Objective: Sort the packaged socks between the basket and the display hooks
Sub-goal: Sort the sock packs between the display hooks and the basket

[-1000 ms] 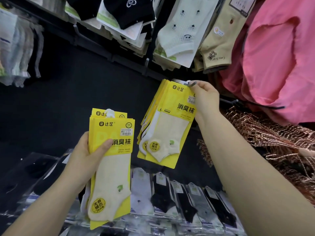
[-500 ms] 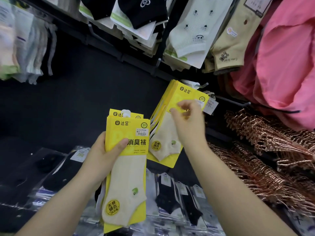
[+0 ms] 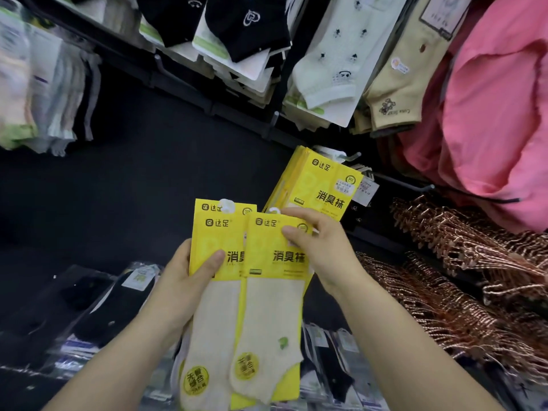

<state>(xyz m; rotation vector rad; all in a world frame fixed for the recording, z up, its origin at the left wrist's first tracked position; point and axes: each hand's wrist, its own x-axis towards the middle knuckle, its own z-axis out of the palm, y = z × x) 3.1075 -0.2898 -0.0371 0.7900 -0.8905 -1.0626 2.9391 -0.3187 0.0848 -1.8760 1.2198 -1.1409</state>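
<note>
My left hand (image 3: 184,280) grips a small stack of yellow sock packs (image 3: 216,241) with cream socks, its thumb across the front card. My right hand (image 3: 320,247) pinches the top right corner of the front pack (image 3: 272,292), which lies fanned out to the right of that stack. Behind and above my hands, more of the same yellow packs (image 3: 323,185) hang on a display hook (image 3: 350,157) on the black wall. No basket is in view.
Black, white and beige socks (image 3: 323,63) hang on hooks above. A pink garment (image 3: 498,114) hangs at the right over heaps of copper hangers (image 3: 474,262). Bagged dark socks (image 3: 335,369) lie in a row below my arms. An empty hook (image 3: 409,185) juts out at the right.
My right hand left the packs hanging on the hook, came down, and now pinches the front pack of the stack in my left hand. The view shifted closer.
</note>
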